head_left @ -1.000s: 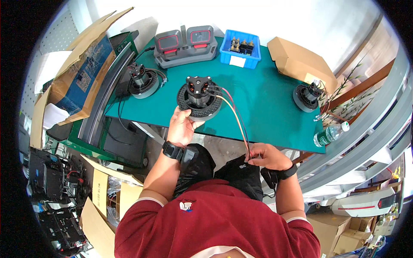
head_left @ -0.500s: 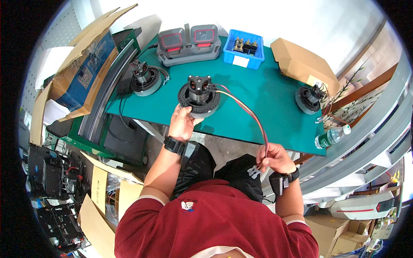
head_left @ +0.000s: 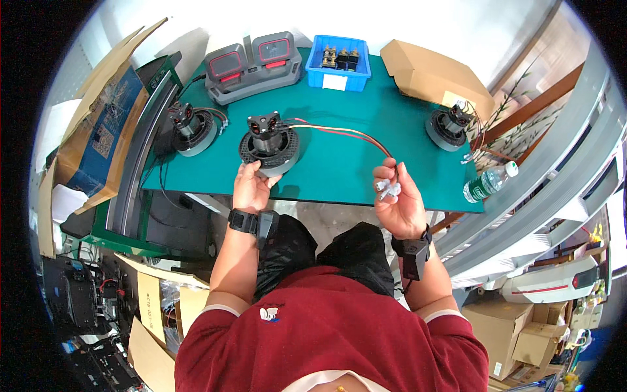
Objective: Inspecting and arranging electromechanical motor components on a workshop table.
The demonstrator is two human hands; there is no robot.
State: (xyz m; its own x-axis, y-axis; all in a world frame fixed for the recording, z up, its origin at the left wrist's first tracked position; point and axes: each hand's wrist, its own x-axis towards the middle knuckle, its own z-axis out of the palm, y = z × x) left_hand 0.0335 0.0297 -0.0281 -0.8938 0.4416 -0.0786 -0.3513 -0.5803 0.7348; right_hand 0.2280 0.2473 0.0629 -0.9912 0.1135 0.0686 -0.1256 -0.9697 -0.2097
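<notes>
A round black-and-grey wheel motor [head_left: 269, 147] with a bracket on top is in my left hand [head_left: 253, 189], thumb and fingers closed on its near lower rim. It is at the front of the green table [head_left: 346, 171]; whether its base touches the top I cannot tell. Red, yellow and dark wires [head_left: 349, 132] arc rightward from its bracket. My right hand [head_left: 403, 208], palm turned up, pinches those wires near their end, with white plug connectors [head_left: 390, 190] lying over the fingers. Similar wheel motors sit at the table's left [head_left: 193, 132] and right [head_left: 447, 128].
Behind are a grey two-bay dock [head_left: 253, 77], a blue bin [head_left: 364, 77] of small dark parts with brass-coloured tops and a cardboard box [head_left: 434, 75]. A water bottle [head_left: 490, 183] lies at the right edge. An open carton [head_left: 104, 140] stands left, a grey metal frame [head_left: 522, 215] right.
My right hand has risen with the wires and turned palm up, bringing the connectors over the fingers. The whole view has shifted; my left hand keeps its hold on the wheel motor.
</notes>
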